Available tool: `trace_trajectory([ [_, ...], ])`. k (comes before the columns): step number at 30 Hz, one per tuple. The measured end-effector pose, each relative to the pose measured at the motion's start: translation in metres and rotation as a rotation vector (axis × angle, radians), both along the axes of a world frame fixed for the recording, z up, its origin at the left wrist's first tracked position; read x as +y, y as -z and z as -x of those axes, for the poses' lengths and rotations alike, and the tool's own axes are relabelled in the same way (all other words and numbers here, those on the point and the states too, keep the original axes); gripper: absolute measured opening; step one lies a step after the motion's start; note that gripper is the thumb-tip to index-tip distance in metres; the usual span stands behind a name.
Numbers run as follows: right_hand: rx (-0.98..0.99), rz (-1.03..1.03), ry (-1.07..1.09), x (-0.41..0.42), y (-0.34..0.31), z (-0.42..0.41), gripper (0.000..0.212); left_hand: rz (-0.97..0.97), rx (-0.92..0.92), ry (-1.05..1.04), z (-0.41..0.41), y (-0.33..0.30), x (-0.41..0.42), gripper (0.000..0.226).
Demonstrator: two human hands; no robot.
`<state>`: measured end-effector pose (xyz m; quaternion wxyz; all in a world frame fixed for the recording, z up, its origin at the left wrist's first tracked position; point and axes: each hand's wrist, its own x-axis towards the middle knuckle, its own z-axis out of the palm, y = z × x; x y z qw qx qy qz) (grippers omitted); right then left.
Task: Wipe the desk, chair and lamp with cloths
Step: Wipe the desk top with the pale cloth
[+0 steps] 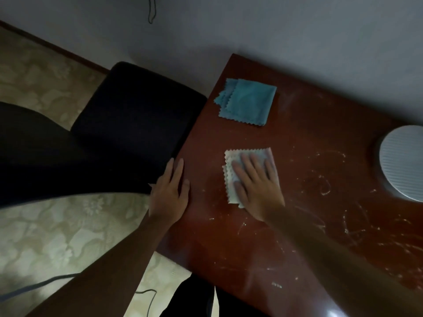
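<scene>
Desk (297,225), reddish-brown and streaked with pale scratches and dust, runs out of view at 4 o'clock. The left hand (170,193) lies flat on its edge at 9 o'clock, fingers straight. The right hand (256,181) presses flat on a folded white cloth (231,177), hiding most of it. A blue cloth (248,101) lies at 12 o'clock. The ribbed lamp (402,161) is cropped at 3 o'clock. The dark chair (137,120) is hard to make out.

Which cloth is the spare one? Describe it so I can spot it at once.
Start at the reddish-brown desk and go to its far corner beside the black chair. The blue cloth lies there folded and untouched; the pale cloth nearer the person is under the right hand.
</scene>
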<state>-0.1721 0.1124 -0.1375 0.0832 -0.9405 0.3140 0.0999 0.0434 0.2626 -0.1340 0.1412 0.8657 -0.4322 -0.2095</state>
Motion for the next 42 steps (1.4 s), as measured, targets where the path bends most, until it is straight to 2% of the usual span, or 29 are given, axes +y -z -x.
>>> trace_trajectory([
  [2,0.024,0.014,-0.009,-0.025,-0.001,-0.008,0.057,0.057,-0.053,0.045,-0.001,0.002,0.007,0.058],
  [5,0.006,0.019,0.094,-0.06,0.0,-0.035,0.058,0.113,-0.091,0.033,-0.005,0.005,0.009,0.055],
  [7,-0.03,0.042,0.123,-0.049,0.0,-0.054,0.059,0.108,-0.093,0.004,-0.007,0.007,0.008,0.056],
  [11,0.005,0.043,-0.159,0.015,0.001,-0.047,0.057,0.085,-0.12,-0.021,-0.007,0.007,0.01,0.054],
  [14,-0.009,-0.016,-0.274,0.003,-0.004,-0.04,0.054,0.101,-0.126,-0.052,-0.008,0.006,0.009,0.048],
  [15,-0.001,0.007,-0.255,-0.013,-0.004,-0.048,0.054,0.106,-0.126,-0.057,-0.009,0.007,0.009,0.046],
  [18,-0.018,0.054,-0.024,-0.056,-0.004,-0.083,0.061,0.095,-0.111,-0.071,-0.01,0.006,0.008,0.047],
  [20,-0.031,0.072,0.032,-0.046,-0.001,-0.1,0.062,0.097,-0.081,-0.122,-0.009,0.006,0.007,0.049],
  [22,-0.03,0.103,-0.117,-0.005,0.003,-0.093,0.059,0.096,-0.062,-0.165,-0.009,0.005,0.006,0.05],
  [24,-0.036,0.047,-0.277,0.04,0.004,-0.069,0.057,0.074,-0.06,-0.186,-0.011,0.005,0.006,0.05],
  [27,0.008,-0.05,-0.399,0.036,-0.002,-0.053,0.056,0.043,-0.076,-0.178,-0.01,0.004,0.005,0.049],
  [29,0.05,0.035,-0.322,-0.002,-0.002,-0.069,0.057,0.031,-0.079,-0.18,-0.009,0.004,0.004,0.045],
  [31,0.036,0.084,-0.124,-0.038,-0.001,-0.095,0.059,0.025,-0.07,-0.187,-0.009,0.005,0.004,0.043],
  [33,0.0,0.123,-0.015,-0.039,0.002,-0.11,0.059,0.033,-0.044,-0.188,-0.01,0.006,0.004,0.043],
  [36,0.014,0.143,-0.183,0.017,0.009,-0.093,0.058,0.052,-0.032,-0.197,-0.01,0.007,0.005,0.043],
  [39,0.035,0.013,-0.366,0.053,0.001,-0.058,0.055,0.057,-0.033,-0.194,-0.009,0.006,0.005,0.044],
  [41,0.06,0.032,-0.369,0.026,-0.002,-0.062,0.055,0.056,-0.041,-0.184,-0.01,0.005,0.005,0.045],
  [42,0.069,0.058,-0.29,0.009,-0.002,-0.071,0.056,0.06,-0.04,-0.181,-0.01,0.006,0.004,0.046],
])
